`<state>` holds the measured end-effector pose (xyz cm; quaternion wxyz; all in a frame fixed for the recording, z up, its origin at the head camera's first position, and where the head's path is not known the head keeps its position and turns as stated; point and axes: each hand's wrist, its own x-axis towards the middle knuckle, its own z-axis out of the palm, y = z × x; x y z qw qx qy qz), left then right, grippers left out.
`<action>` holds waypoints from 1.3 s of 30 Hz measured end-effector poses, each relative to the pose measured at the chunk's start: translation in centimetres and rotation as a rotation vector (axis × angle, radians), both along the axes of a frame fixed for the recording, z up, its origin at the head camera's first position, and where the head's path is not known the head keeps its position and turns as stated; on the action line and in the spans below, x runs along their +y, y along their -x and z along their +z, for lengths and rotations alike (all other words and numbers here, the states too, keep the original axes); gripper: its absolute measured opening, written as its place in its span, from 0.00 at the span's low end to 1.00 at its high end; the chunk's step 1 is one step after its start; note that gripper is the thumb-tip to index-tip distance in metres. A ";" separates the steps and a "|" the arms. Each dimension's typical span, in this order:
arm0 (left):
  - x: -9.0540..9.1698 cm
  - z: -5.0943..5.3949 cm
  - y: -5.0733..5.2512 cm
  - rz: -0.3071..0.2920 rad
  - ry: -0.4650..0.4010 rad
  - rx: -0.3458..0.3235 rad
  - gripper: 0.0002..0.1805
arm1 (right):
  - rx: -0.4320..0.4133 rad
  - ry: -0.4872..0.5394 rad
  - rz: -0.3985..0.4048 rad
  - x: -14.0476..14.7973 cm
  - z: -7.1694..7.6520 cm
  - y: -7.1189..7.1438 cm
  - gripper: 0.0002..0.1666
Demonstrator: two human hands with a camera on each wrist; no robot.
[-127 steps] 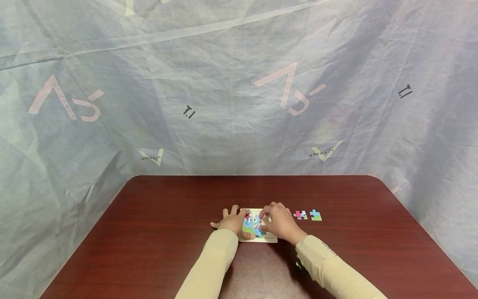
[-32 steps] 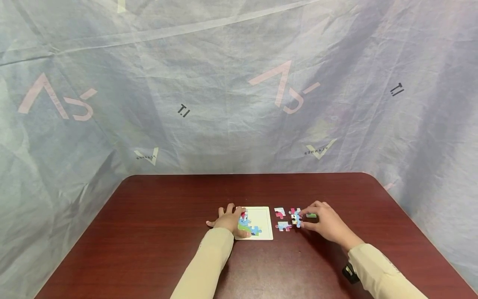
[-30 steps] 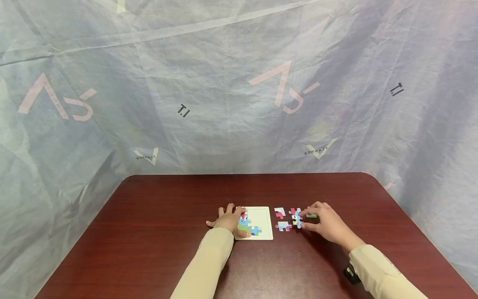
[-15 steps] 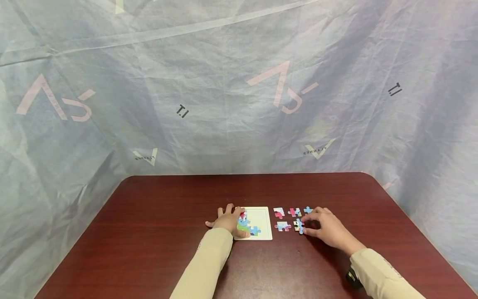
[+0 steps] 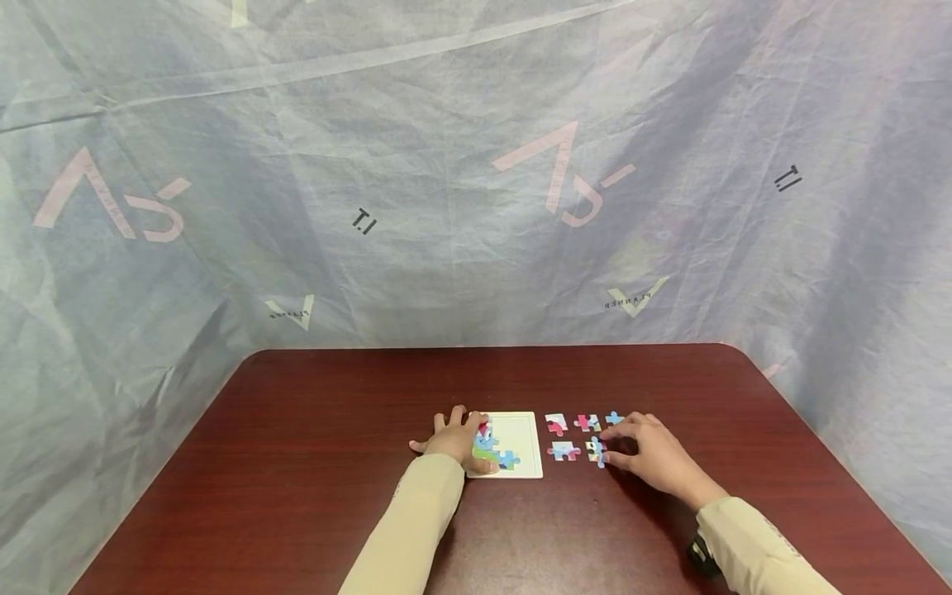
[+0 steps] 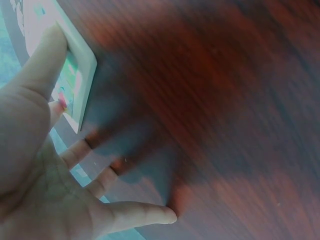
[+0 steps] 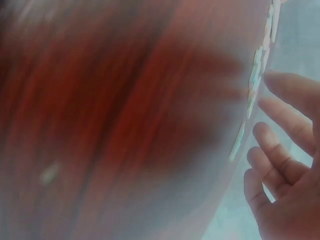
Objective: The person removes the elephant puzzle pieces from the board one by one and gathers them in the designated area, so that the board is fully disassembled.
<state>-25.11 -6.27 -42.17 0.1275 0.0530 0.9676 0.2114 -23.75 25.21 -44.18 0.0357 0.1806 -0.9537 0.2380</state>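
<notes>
My left hand (image 5: 452,445) lies spread at the left side of a cream puzzle board (image 5: 523,438). Its thumb presses the board's near edge, its index finger the picture's upper left, and the other fingers reach straight onto the table. Blue, green and red pieces (image 5: 508,459) fill the board's left and lower part, partly covered by the hand. Between thumb and index finger, my right hand (image 5: 658,456) pinches a blue-and-white puzzle piece (image 5: 596,450) at the tabletop. In the right wrist view, puzzle pieces (image 7: 255,70) appear edge-on beside the fingertips.
Right of the board lie a pink-and-white piece (image 5: 556,424), a pink-and-blue piece (image 5: 587,423) and a pale blue piece (image 5: 564,451). Another blue piece (image 5: 613,418) is partly behind my right hand. The table (image 5: 335,413) ends at a hanging grey cloth (image 5: 446,273).
Since the oldest frame, pieces have left the board and more lie to its right. The right hand has drawn the blue-and-white piece nearer and turned it slightly. The left hand keeps its place.
</notes>
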 end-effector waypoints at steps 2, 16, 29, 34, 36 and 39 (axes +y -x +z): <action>0.0 0.0 0.0 0.000 0.001 0.001 0.43 | 0.019 0.025 -0.003 -0.3 0.0 0.0 0.13; 0.0 0.6 -0.6 -0.011 0.010 0.003 0.42 | -0.006 0.186 0.036 -3.3 0.2 0.1 0.19; 0.0 0.2 -0.2 -0.002 0.014 -0.001 0.42 | -0.035 0.262 0.053 -6.2 -0.1 0.0 0.17; 0.1 0.0 -0.1 0.015 0.015 -0.005 0.42 | -0.031 0.261 0.069 -7.2 -0.1 -0.1 0.15; 0.2 0.2 -0.2 0.020 0.018 -0.004 0.42 | -0.029 0.257 0.076 -7.6 -0.2 -0.1 0.14; 0.2 0.3 -0.3 0.025 0.021 -0.005 0.42 | -0.028 0.252 0.081 -8.3 -0.2 0.0 0.14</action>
